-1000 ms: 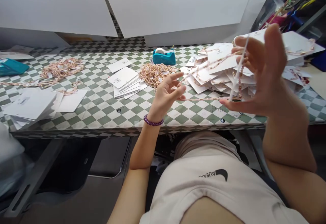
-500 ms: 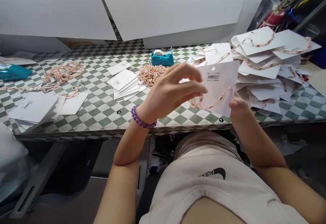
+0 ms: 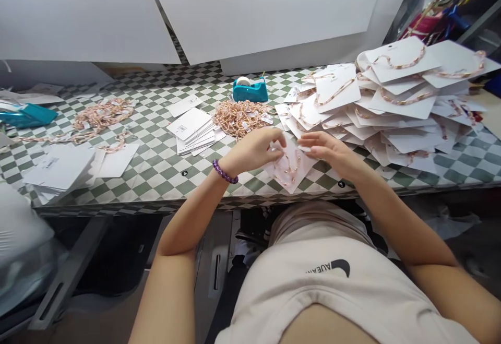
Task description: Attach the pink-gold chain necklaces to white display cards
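A white display card (image 3: 293, 186) lies at an angle on the table in front of me, with a pink and gold bead necklace (image 3: 287, 170) looped across it. My left hand (image 3: 260, 150), a purple bead bracelet (image 3: 225, 172) on its wrist, is at the card's upper left. Its thumb and fingers are curled together on the necklace's upper end, partly hiding it. From the right, my right hand (image 3: 332, 155) reaches to the card's upper right edge. Its fingers are stretched out, their tips close to the necklace's other side.
Behind my hands are a heap of bead necklaces (image 3: 240, 117) and a teal tape dispenser (image 3: 250, 91). Blank cards (image 3: 191, 123) lie to the left. A tall pile of carded necklaces (image 3: 407, 85) rises at right. More necklaces (image 3: 104, 113) and cards (image 3: 58, 166) are far left.
The card has come down from raised in front of me to the tabletop, and its barcode side no longer shows. My right hand has left the card's right edge and moved inward.
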Available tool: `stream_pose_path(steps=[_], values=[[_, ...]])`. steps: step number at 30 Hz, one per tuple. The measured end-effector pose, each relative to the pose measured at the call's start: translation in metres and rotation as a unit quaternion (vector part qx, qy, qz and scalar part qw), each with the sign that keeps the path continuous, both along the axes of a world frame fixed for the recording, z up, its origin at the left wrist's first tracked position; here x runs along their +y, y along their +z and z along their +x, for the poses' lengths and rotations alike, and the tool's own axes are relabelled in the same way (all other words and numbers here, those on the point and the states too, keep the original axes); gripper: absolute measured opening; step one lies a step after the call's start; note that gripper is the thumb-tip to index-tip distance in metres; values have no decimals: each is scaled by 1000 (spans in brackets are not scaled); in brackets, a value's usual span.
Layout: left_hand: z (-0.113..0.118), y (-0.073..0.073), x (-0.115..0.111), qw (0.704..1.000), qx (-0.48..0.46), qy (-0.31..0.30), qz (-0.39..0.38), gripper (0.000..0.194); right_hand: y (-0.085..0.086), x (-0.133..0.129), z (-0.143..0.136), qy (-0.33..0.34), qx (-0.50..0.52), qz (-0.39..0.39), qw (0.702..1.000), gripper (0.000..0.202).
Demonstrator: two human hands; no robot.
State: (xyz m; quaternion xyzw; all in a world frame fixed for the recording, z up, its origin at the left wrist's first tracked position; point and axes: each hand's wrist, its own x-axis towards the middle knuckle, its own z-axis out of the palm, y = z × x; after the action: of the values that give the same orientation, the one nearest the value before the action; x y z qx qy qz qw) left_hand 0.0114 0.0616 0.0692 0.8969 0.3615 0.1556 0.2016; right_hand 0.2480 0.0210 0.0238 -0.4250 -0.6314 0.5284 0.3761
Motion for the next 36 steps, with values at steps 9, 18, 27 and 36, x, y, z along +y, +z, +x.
stream_pose_path(steps=[9,18,27,36], values=[[-26,-35,-23,995,35,59,-71,13,-13,-24,-24,118,-357,431,821,31],[-41,-27,-46,982,163,97,-15,28,-20,-24,-20,137,-372,413,820,23],[-23,-29,-52,995,37,-46,83,58,-25,-23,-23,120,-353,416,829,23],[-26,-50,-47,998,43,-26,48,46,-24,-23,-23,123,-327,402,846,15]])
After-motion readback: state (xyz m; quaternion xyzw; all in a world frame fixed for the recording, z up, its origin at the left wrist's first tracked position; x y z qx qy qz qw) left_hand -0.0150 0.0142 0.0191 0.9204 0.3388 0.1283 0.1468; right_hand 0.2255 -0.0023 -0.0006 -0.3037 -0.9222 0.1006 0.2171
